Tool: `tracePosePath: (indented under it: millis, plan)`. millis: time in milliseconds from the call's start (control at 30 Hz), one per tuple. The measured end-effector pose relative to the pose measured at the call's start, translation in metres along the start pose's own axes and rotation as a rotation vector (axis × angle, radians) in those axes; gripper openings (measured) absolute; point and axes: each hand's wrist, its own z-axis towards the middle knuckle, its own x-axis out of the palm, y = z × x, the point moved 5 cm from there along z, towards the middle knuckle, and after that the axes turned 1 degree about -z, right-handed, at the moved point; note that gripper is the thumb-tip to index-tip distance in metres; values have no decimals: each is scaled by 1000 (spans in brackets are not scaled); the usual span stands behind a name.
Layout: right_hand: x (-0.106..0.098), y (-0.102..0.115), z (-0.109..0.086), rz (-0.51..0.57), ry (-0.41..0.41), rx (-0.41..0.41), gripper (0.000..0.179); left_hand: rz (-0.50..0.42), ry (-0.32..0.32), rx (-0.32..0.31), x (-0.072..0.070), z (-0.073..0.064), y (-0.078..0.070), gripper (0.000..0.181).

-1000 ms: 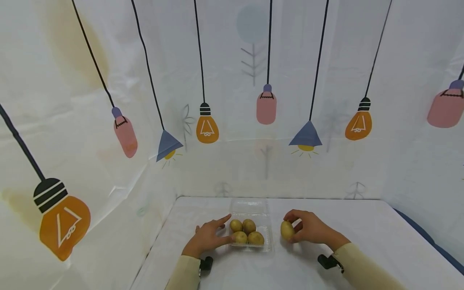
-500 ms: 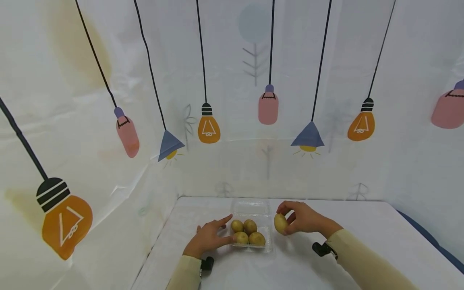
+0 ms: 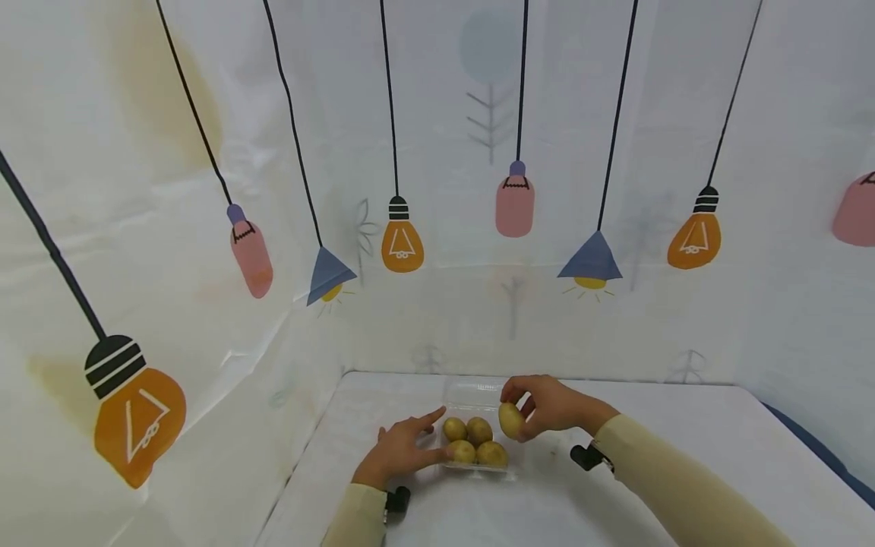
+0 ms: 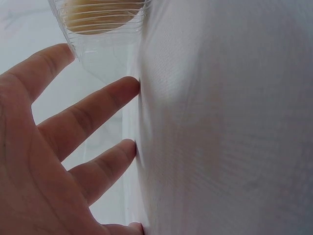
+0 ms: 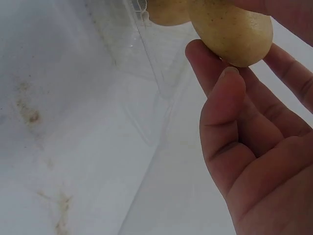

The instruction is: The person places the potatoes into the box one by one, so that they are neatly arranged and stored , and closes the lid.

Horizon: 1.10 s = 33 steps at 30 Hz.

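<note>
My right hand (image 3: pixel 550 408) pinches a yellow-skinned potato (image 3: pixel 510 420) above the right side of a clear plastic clamshell box (image 3: pixel 478 469). In the right wrist view, that potato (image 5: pixel 239 36) sits among the fingertips, close to the box's clear edge (image 5: pixel 159 81). Several potatoes (image 3: pixel 492 453) lie inside the box, and its lid (image 3: pixel 472 393) is folded back. At the box's left side rests my left hand (image 3: pixel 399 456), thumb and forefinger spread along it. The left wrist view has its fingers (image 4: pixel 88 115) extended, one touching the ribbed box wall (image 4: pixel 105 46), others meeting the white surface.
The box stands on a white-covered table (image 3: pixel 656 456). Brownish stains (image 5: pixel 32 115) mark the cloth right of the box. White sheeting printed with hanging lamps (image 3: pixel 591 262) rises behind and at the left. A dark blue strip (image 3: pixel 820 456) runs beyond the table's right edge.
My right hand has lifted the potato and carried it leftward to the box's right side. My left hand keeps its place at the box. The head view has shifted slightly.
</note>
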Motion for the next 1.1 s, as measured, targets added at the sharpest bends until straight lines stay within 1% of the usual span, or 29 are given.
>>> tracePosePath:
  millis: [133,300,467,700,933,1100]
  plan:
    - [5,-1,11,-14,24,-11,58,5,0,-3,2,2,1,88]
    - [14,-5,23,-71,60,-5,59,5,1,11,2,2,-1,90]
    - [20,-4,32,-106,85,-14,61,23,-9,14,2,2,-2,88]
    - [22,6,39,-139,124,-40,61,11,-16,13,1,1,-2,89]
    - [24,13,46,-261,142,-100,58,10,-20,2,-1,0,-2,87]
    - [25,14,48,-281,157,-74,56,0,-22,0,-2,0,-1,88]
